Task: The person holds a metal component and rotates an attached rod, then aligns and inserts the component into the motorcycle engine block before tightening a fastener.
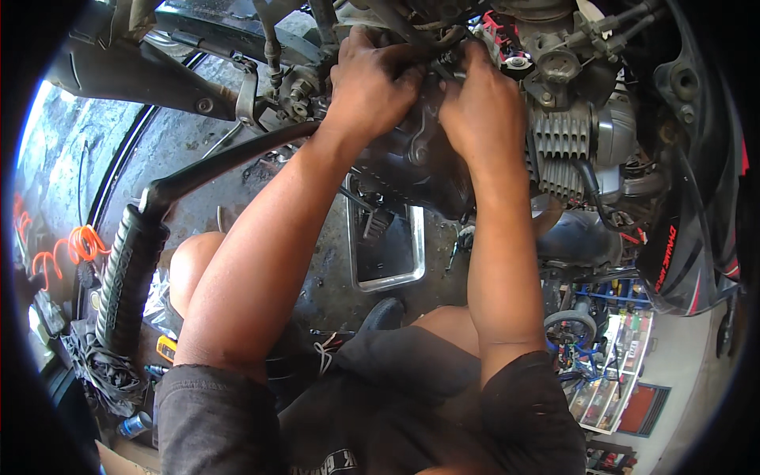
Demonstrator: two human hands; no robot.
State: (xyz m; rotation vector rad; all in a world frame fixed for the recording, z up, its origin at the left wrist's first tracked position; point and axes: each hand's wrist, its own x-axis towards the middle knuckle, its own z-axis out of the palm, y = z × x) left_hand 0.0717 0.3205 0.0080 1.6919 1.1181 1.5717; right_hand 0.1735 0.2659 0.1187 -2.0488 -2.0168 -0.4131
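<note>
Both my hands reach to the top of a motorcycle engine, among dark hoses and wires. My left hand (pixel 374 85) is closed, its thumb and fingers bent around something small beside a black hose (pixel 447 39). Close to its right, my right hand (pixel 487 111) is also closed, thumb and fingers pinched together on a part they mostly cover. Below the hands bulges the dark, greasy engine cover (pixel 419 154). The finned cylinder (pixel 560 134) sits to the right of my right wrist. What exactly the fingertips grip is hidden.
A metal tray (pixel 388 281) with a brush (pixel 375 225) lies on the floor beneath the engine. At left, a bent black bar with a ribbed rubber sleeve (pixel 127 277) juts toward me. An orange coiled hose (pixel 85 241) lies beyond it. The exhaust pipe (pixel 582 237) runs at right.
</note>
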